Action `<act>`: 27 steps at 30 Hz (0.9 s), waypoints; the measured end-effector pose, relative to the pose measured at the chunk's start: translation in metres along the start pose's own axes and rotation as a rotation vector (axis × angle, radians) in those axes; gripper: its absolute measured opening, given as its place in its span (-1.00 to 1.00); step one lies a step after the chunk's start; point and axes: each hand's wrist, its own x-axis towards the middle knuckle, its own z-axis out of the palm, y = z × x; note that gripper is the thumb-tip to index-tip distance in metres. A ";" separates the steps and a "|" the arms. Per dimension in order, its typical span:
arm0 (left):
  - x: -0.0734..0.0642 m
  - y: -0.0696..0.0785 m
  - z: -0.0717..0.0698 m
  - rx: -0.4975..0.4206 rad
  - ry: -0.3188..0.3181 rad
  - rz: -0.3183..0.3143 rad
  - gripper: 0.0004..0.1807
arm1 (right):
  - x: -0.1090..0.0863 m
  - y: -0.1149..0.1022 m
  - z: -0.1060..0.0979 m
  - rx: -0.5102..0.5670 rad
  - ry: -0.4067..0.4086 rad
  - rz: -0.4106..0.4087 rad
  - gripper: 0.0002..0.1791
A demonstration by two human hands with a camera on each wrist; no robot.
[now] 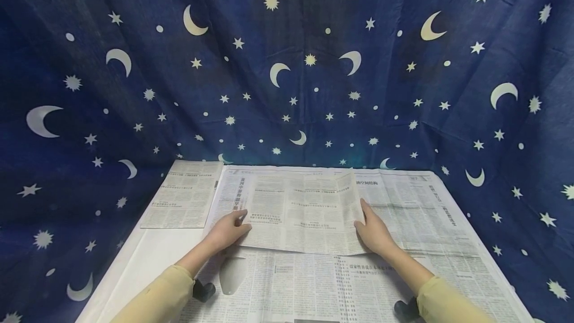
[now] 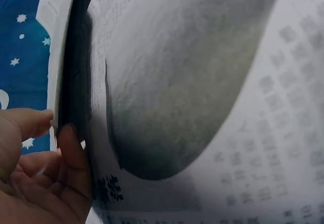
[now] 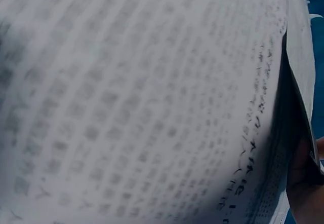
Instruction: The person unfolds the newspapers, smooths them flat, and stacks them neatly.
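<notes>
A folded newspaper sheet (image 1: 309, 213) is held between both hands above a larger newspaper (image 1: 300, 283) spread over the table. My left hand (image 1: 226, 229) pinches its left edge, thumb on top and fingers beneath; the left wrist view shows this grip close up, with the edge (image 2: 56, 82) raised off the paper below. On the opposite side, my right hand (image 1: 374, 228) grips the right edge. In the right wrist view only part of that hand (image 3: 306, 188) appears, under the sheet's lifted edge.
Another folded newspaper (image 1: 184, 198) lies at the back left of the white table (image 1: 152, 253). A dark blue curtain (image 1: 287, 98) with moons and stars hangs right behind the table. A grey rounded picture (image 1: 232, 275) is printed on the spread newspaper near the left wrist.
</notes>
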 end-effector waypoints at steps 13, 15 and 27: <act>-0.004 0.006 0.005 0.052 0.013 0.035 -0.24 | -0.001 0.001 0.005 -0.135 0.191 -0.094 -0.38; -0.004 0.007 0.005 0.053 0.016 0.037 -0.24 | 0.001 0.002 0.002 -0.065 0.162 -0.069 -0.46; 0.001 0.001 0.003 -0.077 0.017 -0.014 -0.21 | 0.000 -0.004 -0.010 0.260 0.105 0.047 -0.94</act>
